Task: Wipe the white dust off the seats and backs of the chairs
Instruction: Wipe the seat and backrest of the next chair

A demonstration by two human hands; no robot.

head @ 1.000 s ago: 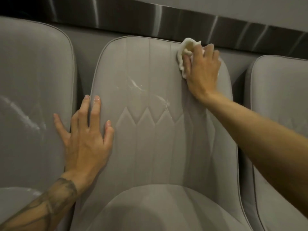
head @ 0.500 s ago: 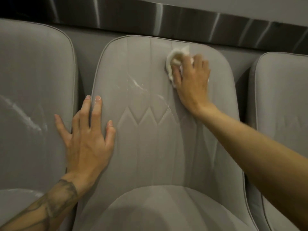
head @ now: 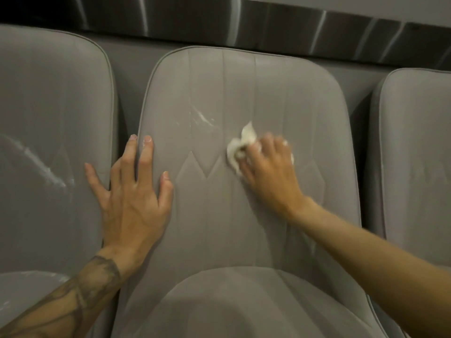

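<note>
A grey upholstered chair (head: 244, 228) fills the middle of the view. White dust streaks (head: 203, 118) mark its back, left of centre. My right hand (head: 268, 172) grips a crumpled white cloth (head: 240, 146) and presses it against the chair back, just right of the streaks and at the zigzag stitching. My left hand (head: 133, 196) lies flat with spread fingers on the left edge of the same back. A second grey chair (head: 48, 142) on the left carries a long white dust smear (head: 36, 162) on its back and dust on its seat.
A third grey chair (head: 419, 154) stands at the right edge. Behind the chair backs runs a grey wall with a dark shiny metal strip (head: 244, 23). Narrow gaps separate the chairs.
My right hand has swept the cloth down and to the left, from the top right of the chair back to its middle. My left hand has stayed in place.
</note>
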